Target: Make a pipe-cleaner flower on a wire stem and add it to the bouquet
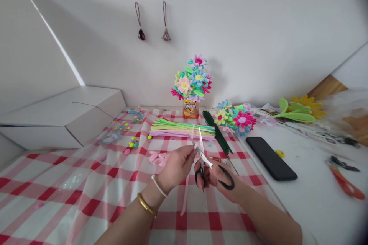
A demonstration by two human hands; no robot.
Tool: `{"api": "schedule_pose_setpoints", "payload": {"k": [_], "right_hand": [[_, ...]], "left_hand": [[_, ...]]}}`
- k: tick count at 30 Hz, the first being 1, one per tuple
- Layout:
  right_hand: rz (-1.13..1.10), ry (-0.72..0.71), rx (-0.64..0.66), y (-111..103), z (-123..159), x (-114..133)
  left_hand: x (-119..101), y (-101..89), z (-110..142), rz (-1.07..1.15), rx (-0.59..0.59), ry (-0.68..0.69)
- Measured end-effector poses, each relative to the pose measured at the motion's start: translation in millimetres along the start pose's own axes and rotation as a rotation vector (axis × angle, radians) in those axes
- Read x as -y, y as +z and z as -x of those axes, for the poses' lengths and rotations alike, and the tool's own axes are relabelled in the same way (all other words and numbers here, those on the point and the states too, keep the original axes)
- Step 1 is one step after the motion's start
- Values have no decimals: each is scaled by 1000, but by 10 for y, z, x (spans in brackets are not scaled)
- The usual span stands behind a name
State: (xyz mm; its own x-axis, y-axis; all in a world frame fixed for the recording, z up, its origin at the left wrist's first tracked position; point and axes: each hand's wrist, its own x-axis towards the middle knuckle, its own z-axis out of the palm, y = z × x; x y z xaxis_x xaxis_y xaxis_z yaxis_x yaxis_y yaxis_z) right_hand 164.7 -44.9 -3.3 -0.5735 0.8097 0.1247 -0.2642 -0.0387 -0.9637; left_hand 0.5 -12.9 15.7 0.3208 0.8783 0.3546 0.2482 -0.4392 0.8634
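Note:
My left hand (177, 166) is closed in a pinch on a pale pink pipe cleaner (184, 199), whose long end hangs down below the fingers. In my right hand (220, 178) is a pair of scissors (206, 158) with black handles, fingers through the loops. The blades stand apart and point away from me, right by my left fingertips and the pipe cleaner. Whether they touch it, I cannot tell. Just left of my left hand lie looped pink pipe-cleaner pieces (157, 157). Behind both hands is a bundle of pastel pipe cleaners (178, 128).
A fuzzy flower bouquet (194, 80) stands in a labelled orange container (190, 108) by the wall. Dark green stems (218, 132), more fuzzy flowers (240, 119), a black phone (270, 159) and orange-handled pliers (345, 182) lie rightward. Coloured pompoms (133, 142) and a white box (71, 115) are left.

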Motion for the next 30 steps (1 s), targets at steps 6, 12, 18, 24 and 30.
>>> {"api": "schedule_pose_setpoints", "payload": {"k": [6,12,18,24,30], "right_hand": [[-7,37,-57,-12,33,37],[131,-2,-185,42,57,54],[169,-9,-275,97,38,74],[187,22,-309,64,27,14],[304,51,-309,54,-11,-9]], "left_hand": [[12,10,18,5,-29,69],[6,17,23,55,-49,55],[-8,12,23,84,-66,35],[38,-5,28,-54,-48,119],[31,-19,2,-103,-56,97]]}}
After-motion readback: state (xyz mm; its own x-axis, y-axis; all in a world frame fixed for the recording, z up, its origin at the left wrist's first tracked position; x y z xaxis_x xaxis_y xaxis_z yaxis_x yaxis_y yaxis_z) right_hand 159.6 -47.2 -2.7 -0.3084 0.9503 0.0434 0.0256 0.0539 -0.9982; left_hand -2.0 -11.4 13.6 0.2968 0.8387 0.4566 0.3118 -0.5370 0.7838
